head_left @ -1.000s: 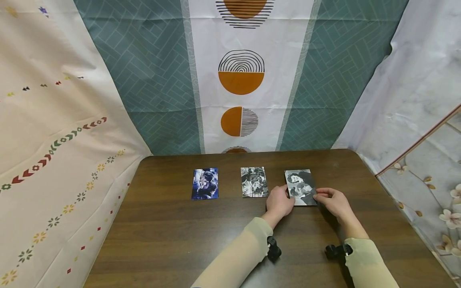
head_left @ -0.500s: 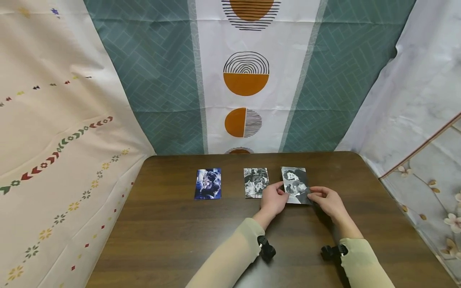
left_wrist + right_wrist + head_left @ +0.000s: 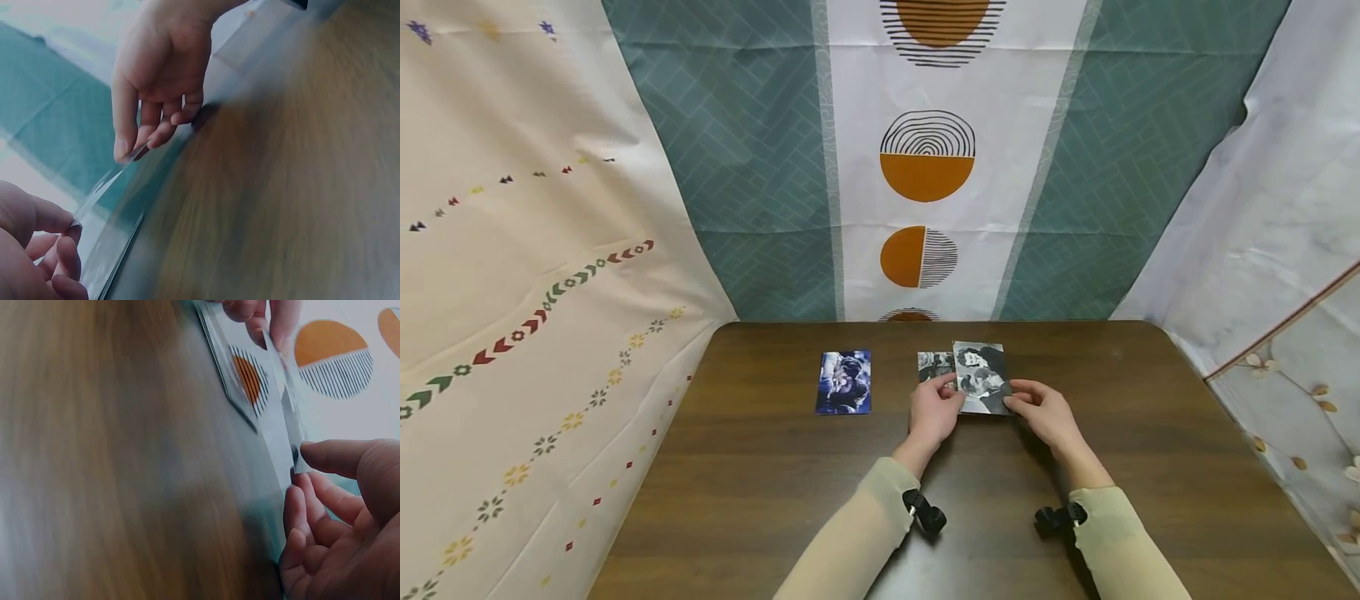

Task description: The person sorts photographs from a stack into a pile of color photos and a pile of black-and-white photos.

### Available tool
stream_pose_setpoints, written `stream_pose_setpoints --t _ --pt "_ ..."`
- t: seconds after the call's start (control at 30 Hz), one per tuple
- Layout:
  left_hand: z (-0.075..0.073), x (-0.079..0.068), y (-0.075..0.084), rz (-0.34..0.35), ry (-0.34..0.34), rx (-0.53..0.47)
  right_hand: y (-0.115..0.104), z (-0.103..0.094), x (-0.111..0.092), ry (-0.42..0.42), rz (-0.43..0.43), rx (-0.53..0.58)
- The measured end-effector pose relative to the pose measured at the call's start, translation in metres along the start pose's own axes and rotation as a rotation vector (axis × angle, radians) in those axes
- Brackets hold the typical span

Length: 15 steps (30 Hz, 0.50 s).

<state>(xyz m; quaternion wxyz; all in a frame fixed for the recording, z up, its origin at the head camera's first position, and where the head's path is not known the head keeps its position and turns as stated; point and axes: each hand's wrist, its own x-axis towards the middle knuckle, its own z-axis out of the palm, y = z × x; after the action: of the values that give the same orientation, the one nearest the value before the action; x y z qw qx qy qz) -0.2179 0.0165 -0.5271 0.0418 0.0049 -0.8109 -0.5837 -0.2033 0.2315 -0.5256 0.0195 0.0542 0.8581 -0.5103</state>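
Both hands hold one black-and-white photo card by its opposite side edges. My left hand pinches the left edge between thumb and fingers; my right hand pinches the lower right edge. Both wrist views show the held photo card edge-on, raised over the table. It overlaps a second black-and-white photo card in the head view, covering its right part, while the left hand hides its lower part. A blue-tinted photo card lies flat farther left.
The brown wooden table ends at a back edge close behind the cards. A green and white patterned cloth hangs behind it, with a cream cloth on the left and a pale floral cloth on the right.
Both hands have carried the held photo card leftward, from the right of the middle card to partly over it. The view has shifted slightly; the two other cards stay in place.
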Motion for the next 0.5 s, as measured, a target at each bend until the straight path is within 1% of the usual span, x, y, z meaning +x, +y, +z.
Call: stream_pose_setpoints --t 0.13,0.3,0.5 --pt "-0.015 0.004 -0.008 -0.01 0.027 0.014 -0.007 0.016 0.005 -0.01 -0.032 0.008" --pt "-0.03 0.008 -0.014 -0.007 0.042 0.048 -0.014 0.033 0.01 -0.022 -0.072 0.004" --pt "-0.044 0.012 -0.018 0.027 0.049 0.105 -0.021 0.047 0.013 -0.05 -0.088 0.016"
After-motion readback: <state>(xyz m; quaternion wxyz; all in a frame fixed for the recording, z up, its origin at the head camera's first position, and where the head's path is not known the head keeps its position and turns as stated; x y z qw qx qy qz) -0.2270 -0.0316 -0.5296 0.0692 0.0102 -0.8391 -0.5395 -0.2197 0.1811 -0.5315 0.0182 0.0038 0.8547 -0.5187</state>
